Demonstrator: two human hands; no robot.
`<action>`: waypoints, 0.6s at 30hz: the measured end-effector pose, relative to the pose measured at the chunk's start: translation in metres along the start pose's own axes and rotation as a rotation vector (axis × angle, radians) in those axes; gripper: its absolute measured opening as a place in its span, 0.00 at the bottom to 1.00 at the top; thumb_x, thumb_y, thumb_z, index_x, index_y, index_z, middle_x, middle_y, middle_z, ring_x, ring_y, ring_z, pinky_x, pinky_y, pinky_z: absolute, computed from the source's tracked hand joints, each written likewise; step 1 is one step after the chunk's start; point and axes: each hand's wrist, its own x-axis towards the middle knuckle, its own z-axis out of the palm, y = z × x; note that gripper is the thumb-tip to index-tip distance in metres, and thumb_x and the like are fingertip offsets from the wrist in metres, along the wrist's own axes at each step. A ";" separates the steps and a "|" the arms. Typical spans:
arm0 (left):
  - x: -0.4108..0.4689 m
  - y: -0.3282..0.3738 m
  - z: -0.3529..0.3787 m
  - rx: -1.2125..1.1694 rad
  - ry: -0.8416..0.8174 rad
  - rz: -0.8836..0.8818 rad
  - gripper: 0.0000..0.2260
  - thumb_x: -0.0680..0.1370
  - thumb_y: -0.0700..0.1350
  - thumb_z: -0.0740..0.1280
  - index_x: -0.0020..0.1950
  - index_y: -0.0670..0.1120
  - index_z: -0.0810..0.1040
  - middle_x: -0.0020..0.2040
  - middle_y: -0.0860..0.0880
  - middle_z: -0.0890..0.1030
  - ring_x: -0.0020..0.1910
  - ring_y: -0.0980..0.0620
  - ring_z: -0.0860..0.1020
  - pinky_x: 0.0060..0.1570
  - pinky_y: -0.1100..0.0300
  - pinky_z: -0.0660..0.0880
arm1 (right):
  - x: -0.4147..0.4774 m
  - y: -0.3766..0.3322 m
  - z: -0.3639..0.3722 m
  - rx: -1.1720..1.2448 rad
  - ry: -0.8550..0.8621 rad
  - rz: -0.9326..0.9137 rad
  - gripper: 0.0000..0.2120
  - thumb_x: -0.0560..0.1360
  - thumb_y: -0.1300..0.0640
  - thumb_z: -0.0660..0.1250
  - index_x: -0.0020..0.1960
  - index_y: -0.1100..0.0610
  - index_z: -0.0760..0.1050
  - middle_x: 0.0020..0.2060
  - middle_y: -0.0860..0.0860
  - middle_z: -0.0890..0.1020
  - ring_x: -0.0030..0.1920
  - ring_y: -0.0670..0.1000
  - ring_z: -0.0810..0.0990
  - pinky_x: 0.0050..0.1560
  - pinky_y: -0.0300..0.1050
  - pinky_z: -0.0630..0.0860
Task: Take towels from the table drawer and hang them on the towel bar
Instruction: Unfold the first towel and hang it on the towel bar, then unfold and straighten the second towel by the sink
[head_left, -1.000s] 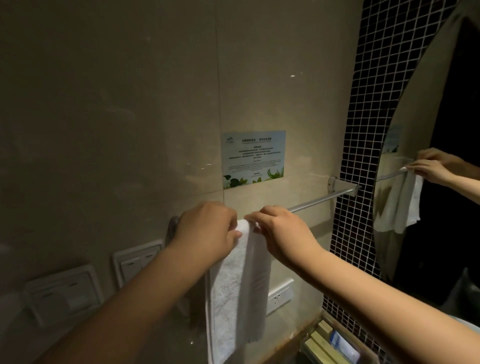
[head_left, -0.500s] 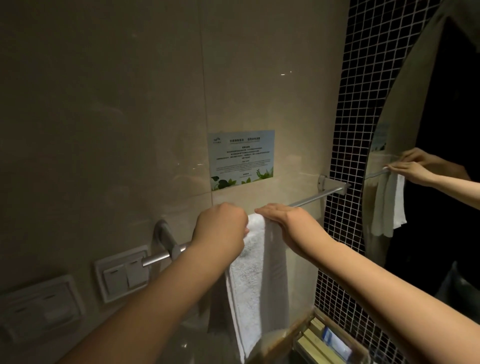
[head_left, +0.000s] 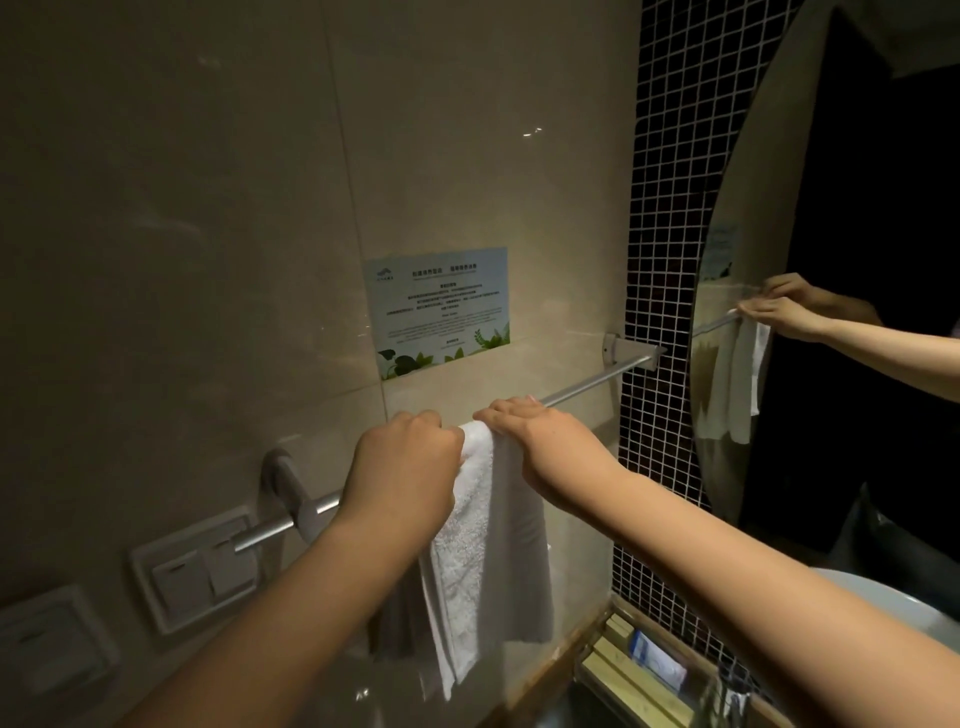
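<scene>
A white towel (head_left: 493, 551) hangs folded over the metal towel bar (head_left: 592, 382) on the beige tiled wall. My left hand (head_left: 402, 475) grips the towel's top left edge at the bar, fingers curled round it. My right hand (head_left: 540, 436) lies on the towel's top right part over the bar, fingers bent down behind it. The towel's two layers drop straight down below my hands. The drawer is out of sight.
A printed notice (head_left: 441, 309) is stuck above the bar. Wall switches (head_left: 200, 569) sit at lower left. A dark mosaic strip (head_left: 670, 260) and a mirror (head_left: 831, 260) stand to the right. A tray of toiletries (head_left: 649, 670) and a basin rim (head_left: 893, 603) lie below.
The view has shifted so the bar's left bracket shows. Both hands stay at the towel's top; the towel now hangs more evenly and lower over the bar.
</scene>
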 end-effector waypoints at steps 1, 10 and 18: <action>0.000 -0.001 -0.001 -0.012 0.002 0.001 0.05 0.81 0.49 0.66 0.56 0.53 0.79 0.52 0.52 0.78 0.52 0.49 0.77 0.39 0.56 0.65 | 0.000 0.000 0.000 -0.002 -0.002 0.003 0.28 0.74 0.71 0.59 0.72 0.57 0.74 0.64 0.53 0.80 0.66 0.54 0.74 0.60 0.37 0.64; 0.010 0.000 -0.005 -0.009 0.016 0.188 0.16 0.78 0.50 0.65 0.65 0.54 0.68 0.54 0.50 0.75 0.50 0.47 0.77 0.38 0.55 0.67 | -0.007 -0.004 -0.020 -0.018 -0.116 0.100 0.32 0.72 0.67 0.61 0.76 0.55 0.68 0.73 0.54 0.74 0.75 0.54 0.70 0.80 0.50 0.59; 0.046 0.095 0.016 -0.273 0.066 0.495 0.28 0.77 0.63 0.63 0.76 0.58 0.66 0.68 0.52 0.76 0.64 0.47 0.77 0.58 0.51 0.73 | -0.118 0.040 -0.073 -0.211 -0.059 0.491 0.31 0.81 0.54 0.61 0.82 0.50 0.56 0.82 0.50 0.59 0.81 0.51 0.58 0.79 0.49 0.62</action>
